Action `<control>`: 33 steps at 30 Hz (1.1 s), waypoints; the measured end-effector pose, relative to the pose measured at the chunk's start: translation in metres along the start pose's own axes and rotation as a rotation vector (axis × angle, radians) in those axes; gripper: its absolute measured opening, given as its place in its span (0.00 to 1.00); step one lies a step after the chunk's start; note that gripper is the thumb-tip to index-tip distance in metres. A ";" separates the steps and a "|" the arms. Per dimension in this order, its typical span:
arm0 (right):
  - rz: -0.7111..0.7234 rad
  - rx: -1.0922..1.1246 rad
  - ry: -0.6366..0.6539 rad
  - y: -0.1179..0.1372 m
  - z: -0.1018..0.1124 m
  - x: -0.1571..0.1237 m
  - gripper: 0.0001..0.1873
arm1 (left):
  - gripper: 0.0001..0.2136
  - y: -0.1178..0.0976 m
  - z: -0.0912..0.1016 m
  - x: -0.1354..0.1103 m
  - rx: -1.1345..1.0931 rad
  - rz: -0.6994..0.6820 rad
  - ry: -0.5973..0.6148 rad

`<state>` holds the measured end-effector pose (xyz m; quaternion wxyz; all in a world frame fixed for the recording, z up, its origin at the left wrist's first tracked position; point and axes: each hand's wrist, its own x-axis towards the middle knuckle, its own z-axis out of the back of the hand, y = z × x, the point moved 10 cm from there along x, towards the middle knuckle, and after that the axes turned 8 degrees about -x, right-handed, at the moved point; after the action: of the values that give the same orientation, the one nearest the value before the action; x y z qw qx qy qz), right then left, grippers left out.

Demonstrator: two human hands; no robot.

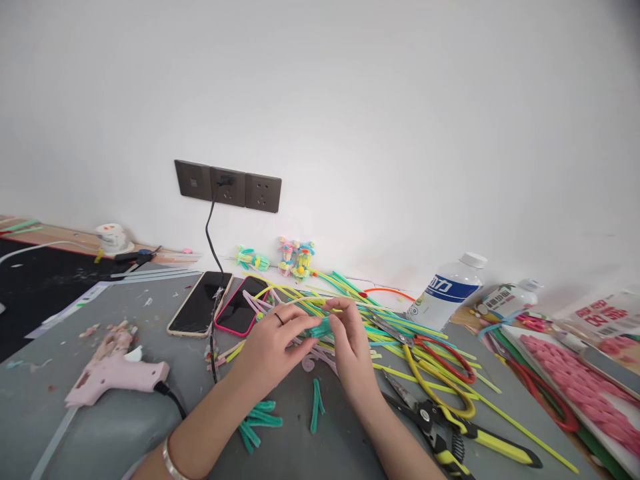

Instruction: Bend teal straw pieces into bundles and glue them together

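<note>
Both my hands meet over the middle of the grey table (295, 447), pinching a short bundle of teal pipe cleaners (320, 328). My left hand (273, 340) has its thumb and forefinger closed on the bundle's left side. On the other side, my right hand (350, 343) grips it between thumb and bent fingers. Part of the bundle is hidden by my fingers. Below them lies a folded teal pipe cleaner piece (317, 407). Several more teal pieces (260, 423) rest beside my left forearm. Behind my hands spreads a pile of long yellow, green and lilac pipe cleaners (285, 293).
A pink glue gun (115, 373) lies at left, near two phones (200, 303) (240, 310) crossed by a black cord (213, 247). Scissors (440, 373), pliers (435, 420) and a bottle (447, 290) are at right. Small pipe cleaner figures (296, 258) stand against the wall.
</note>
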<state>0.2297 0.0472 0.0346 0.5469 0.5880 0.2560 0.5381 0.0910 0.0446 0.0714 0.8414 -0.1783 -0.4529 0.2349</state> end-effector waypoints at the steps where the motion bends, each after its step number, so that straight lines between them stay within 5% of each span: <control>1: 0.055 -0.049 -0.001 0.007 0.001 0.000 0.08 | 0.12 0.000 -0.003 0.000 -0.004 0.004 0.036; 6: 0.232 -0.032 0.188 0.031 -0.013 -0.002 0.10 | 0.08 -0.017 -0.027 -0.004 0.043 -0.099 0.277; 13: 0.162 0.046 0.469 0.030 -0.038 -0.009 0.10 | 0.07 -0.029 -0.037 -0.012 0.185 -0.203 0.335; 25: 0.077 0.205 0.640 0.037 -0.042 -0.015 0.11 | 0.07 -0.053 -0.031 -0.008 0.200 -0.338 0.325; 33: 0.067 0.208 0.622 0.036 -0.040 -0.013 0.10 | 0.05 -0.050 -0.032 -0.009 0.210 -0.339 0.324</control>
<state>0.1785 0.0406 0.0562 0.3616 0.4562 0.4449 0.6806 0.1253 -0.0045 0.0747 0.9441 -0.0467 -0.3089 0.1049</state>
